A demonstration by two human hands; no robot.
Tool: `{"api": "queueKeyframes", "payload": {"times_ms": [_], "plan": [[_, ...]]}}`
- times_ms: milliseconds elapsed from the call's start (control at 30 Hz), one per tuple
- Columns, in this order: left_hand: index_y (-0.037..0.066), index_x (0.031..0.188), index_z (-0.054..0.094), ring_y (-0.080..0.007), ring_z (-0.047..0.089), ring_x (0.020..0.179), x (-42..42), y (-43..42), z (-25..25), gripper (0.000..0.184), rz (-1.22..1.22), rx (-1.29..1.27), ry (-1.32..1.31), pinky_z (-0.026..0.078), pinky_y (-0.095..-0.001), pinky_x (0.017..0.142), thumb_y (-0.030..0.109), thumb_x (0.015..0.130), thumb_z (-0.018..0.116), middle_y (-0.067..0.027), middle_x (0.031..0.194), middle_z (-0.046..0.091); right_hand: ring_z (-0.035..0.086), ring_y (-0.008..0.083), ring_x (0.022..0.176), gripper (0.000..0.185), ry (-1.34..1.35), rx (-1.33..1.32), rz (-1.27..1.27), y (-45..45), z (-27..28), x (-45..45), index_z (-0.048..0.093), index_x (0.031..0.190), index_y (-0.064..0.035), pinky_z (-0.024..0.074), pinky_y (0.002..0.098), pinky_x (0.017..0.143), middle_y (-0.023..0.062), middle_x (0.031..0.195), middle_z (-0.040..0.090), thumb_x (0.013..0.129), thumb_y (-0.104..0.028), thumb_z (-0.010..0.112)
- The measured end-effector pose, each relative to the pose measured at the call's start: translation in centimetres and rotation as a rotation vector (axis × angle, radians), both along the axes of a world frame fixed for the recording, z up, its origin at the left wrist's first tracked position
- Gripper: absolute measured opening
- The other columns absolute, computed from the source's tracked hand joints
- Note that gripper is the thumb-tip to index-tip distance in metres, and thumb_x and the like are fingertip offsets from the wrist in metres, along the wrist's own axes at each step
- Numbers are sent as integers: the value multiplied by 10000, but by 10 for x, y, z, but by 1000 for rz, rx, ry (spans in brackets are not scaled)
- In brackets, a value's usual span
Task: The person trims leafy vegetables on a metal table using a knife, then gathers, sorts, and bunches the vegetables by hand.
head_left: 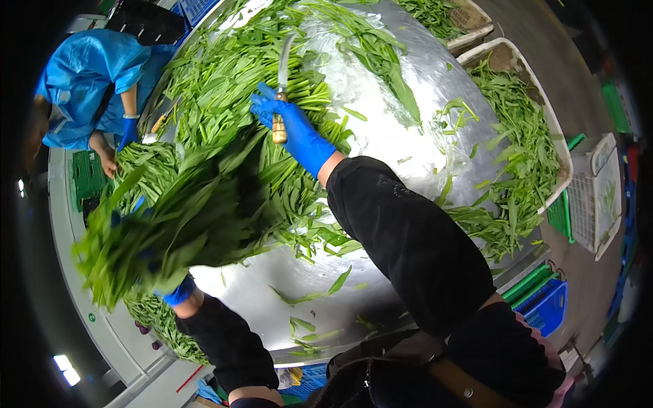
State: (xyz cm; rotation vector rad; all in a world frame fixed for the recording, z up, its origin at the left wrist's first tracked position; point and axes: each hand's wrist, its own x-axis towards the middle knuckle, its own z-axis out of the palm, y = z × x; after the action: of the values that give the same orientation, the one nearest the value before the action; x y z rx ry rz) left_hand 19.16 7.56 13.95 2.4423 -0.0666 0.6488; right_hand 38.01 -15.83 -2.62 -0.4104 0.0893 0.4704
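Note:
My right hand (303, 136), in a blue glove, grips a curved knife (279, 128) by its wooden handle, the blade pointing away from me. Its fingers reach over a pile of long-leaved greens (224, 102) with cut stem ends, which look like water spinach. A large bunch of leafy greens (183, 211), smeared by motion, is held up at the left by my left hand (179, 291). Most of that gloved hand is hidden under the leaves. Loose leaves lie on the metal table (258, 279) between my arms.
Across the table at the left, a person in a blue gown (95, 81) leans over more greens. At the right stands a white tub (561, 146) full of greens, with a pale crate (595, 197) and a blue basket (547, 306) nearby. Another tub (476, 27) is at the far right.

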Motion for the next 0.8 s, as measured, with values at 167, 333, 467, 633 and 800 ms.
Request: {"api": "queueKeyframes", "payload": {"times_ms": [167,333,467,633,800], "plan": [[5,1274,480,-277,529,1110,-107,14,82,529,206,235,-85,394,-382,980,131,789,650,-139,1222,547,564,11,780,555,-7,-132,53,-15,20,-10,443,1366,-154,281,158,422,-1,1130,613,845,-245,612],[-2,1271,485,-289,526,1121,-197,10,135,552,356,579,-76,374,-397,1009,120,762,662,-151,1208,563,467,1,567,488,-239,-323,144,-53,53,-45,496,1319,-116,323,180,437,-21,994,639,850,-195,605],[28,1264,502,-370,507,1143,-209,-22,65,634,210,685,274,292,-479,1057,118,673,712,-168,1174,581,625,84,804,473,-360,-563,266,-93,103,-134,505,1285,-39,451,199,678,43,1060,649,866,-227,619],[131,1499,62,-385,147,1403,-269,-22,-63,1380,184,482,892,126,-584,1092,490,431,859,-210,1507,178,600,77,726,435,-243,-1006,452,-132,75,-254,540,1169,-23,465,208,547,47,920,636,815,-211,711],[112,1495,86,-400,108,1408,-301,-10,-64,1400,231,335,601,102,-574,1097,611,410,816,-237,1518,116,603,82,756,314,-221,-955,328,-115,62,-352,542,1149,-70,490,214,565,29,904,626,864,-139,653]]}}
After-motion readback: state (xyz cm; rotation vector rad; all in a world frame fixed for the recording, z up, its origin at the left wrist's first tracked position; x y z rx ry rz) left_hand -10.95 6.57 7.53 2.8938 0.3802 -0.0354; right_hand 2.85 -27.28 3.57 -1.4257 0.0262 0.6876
